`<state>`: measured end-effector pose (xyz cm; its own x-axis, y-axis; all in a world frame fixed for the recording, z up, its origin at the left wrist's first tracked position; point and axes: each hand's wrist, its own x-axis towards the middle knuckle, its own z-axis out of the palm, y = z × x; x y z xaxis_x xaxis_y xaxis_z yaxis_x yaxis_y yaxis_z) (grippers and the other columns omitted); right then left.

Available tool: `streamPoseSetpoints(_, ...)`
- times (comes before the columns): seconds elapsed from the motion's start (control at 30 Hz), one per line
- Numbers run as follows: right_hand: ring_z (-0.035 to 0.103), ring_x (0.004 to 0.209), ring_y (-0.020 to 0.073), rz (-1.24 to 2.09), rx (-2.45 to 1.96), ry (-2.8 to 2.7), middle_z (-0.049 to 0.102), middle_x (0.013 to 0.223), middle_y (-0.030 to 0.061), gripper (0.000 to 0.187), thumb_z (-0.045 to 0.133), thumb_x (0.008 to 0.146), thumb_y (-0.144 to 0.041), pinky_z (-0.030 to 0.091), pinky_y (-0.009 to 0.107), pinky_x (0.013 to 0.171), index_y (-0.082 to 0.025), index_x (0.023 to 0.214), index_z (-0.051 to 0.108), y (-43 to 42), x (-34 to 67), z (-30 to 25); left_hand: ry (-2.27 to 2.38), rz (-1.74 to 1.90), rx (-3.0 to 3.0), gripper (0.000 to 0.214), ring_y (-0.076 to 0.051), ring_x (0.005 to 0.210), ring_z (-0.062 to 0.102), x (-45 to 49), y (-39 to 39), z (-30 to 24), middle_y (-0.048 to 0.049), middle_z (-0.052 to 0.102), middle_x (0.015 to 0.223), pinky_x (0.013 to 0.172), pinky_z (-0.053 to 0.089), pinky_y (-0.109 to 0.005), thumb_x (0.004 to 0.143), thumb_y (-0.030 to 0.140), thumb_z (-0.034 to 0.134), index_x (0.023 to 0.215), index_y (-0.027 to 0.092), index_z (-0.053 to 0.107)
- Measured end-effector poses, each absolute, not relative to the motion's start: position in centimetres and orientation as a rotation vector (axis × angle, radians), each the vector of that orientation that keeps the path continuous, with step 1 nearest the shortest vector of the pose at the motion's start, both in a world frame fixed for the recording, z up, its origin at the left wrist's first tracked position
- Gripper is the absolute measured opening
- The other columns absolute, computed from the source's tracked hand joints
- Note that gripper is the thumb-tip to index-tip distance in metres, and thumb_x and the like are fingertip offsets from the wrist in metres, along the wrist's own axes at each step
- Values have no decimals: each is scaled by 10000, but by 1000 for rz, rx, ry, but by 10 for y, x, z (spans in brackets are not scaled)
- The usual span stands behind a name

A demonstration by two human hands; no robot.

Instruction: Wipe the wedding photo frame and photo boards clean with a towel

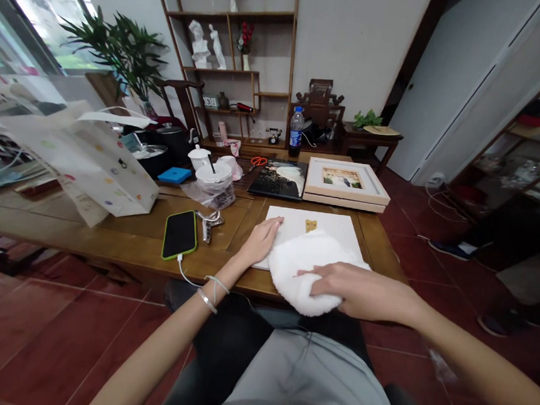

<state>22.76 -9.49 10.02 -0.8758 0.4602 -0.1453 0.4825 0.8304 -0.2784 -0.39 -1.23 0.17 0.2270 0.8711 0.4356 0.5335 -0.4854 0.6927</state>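
A white flat board [289, 218] lies on the wooden table at its near edge, with a small gold-coloured metal piece [311, 225] near its far side. My left hand [261, 239] rests along the board's left edge, fingers stretched out. Over the near part of the board, a fluffy white towel [293, 264] is spread and hangs past the table edge. My right hand [343, 286] presses on this towel with bent fingers and grips it; some fingertips are sunk in the cloth. What lies beneath the towel is hidden.
Behind the board are a framed picture [342, 178], a dark picture panel [279, 179], orange scissors [258, 161] and a bottle [295, 132]. To the left lie a charging phone [181, 235], a silver metal tool [209, 224], a lidded cup [213, 175] and a paper bag [112, 170].
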Motion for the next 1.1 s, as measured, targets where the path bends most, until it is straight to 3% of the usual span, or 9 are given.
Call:
streamPoseSetpoints(0.13,562,912,183,-384,1060,2977,619,941,52,285,459,701,-27,394,244,752,-188,910,569,-88,258,115,1294,1110,2184,333,-220,1173,518,-5,-9,-1,-110,594,1216,1026,373,-382,894,293,411,1130,142,591)
streamPoseSetpoints(0.27,575,723,210,284,1537,2871,615,798,79,232,428,678,-22,369,285,606,-164,802,562,-71,276,125,1289,1118,2211,307,-219,1167,524,-5,-9,-2,-109,599,1206,1026,375,-392,870,246,448,1126,149,587)
streamPoseSetpoints(0.33,583,799,257,615,1705,2771,629,868,121,243,415,698,-34,372,312,597,-161,818,584,-62,281,121,1291,1118,2211,302,-220,1162,528,-5,-9,-3,-114,601,1201,1025,378,-397,864,234,453,1120,146,588)
streamPoseSetpoints(0.4,556,970,288,737,1682,2765,594,1113,152,316,396,703,-20,403,344,673,-164,889,607,-53,283,109,1294,1117,2213,302,-223,1162,528,-5,-9,-3,-115,601,1200,1023,380,-404,856,224,462,1121,146,585)
streamPoseSetpoints(0.47,485,1121,292,615,1528,2842,401,1384,122,397,413,686,-17,408,384,796,-179,993,607,-46,281,90,1291,1121,2216,303,-224,1163,527,-6,-8,-4,-109,601,1200,1023,381,-412,848,217,470,1123,156,582)
streamPoseSetpoints(0.57,323,1275,321,292,1340,2912,210,1490,78,474,492,672,-96,313,482,960,-210,1123,580,-32,278,61,1286,1124,2216,302,-222,1165,525,-6,-8,-4,-99,602,1199,1026,376,-419,840,208,477,1120,170,581)
streamPoseSetpoints(0.7,140,1351,326,199,1378,2950,230,1482,93,488,501,713,-169,137,582,1028,-206,1197,544,-8,275,41,1271,1094,2225,316,-227,1188,503,-6,-9,-3,-114,583,1223,1041,355,-422,837,198,475,1135,154,572)
streamPoseSetpoints(0.93,200,1340,298,145,1386,2978,437,1356,152,487,439,745,-111,167,534,1046,-133,1225,523,0,271,43,1257,1062,2248,322,-230,1209,483,-5,-10,-2,-119,568,1240,1050,338,-434,835,200,478,1141,156,566)
streamPoseSetpoints(1.1,238,1328,301,19,1369,2971,408,1384,125,515,438,728,-86,207,512,1047,-179,1228,522,-55,263,51,1285,1076,2248,321,-235,1195,494,-4,-10,-2,-124,576,1224,1039,352,-430,828,194,483,1134,149,568)
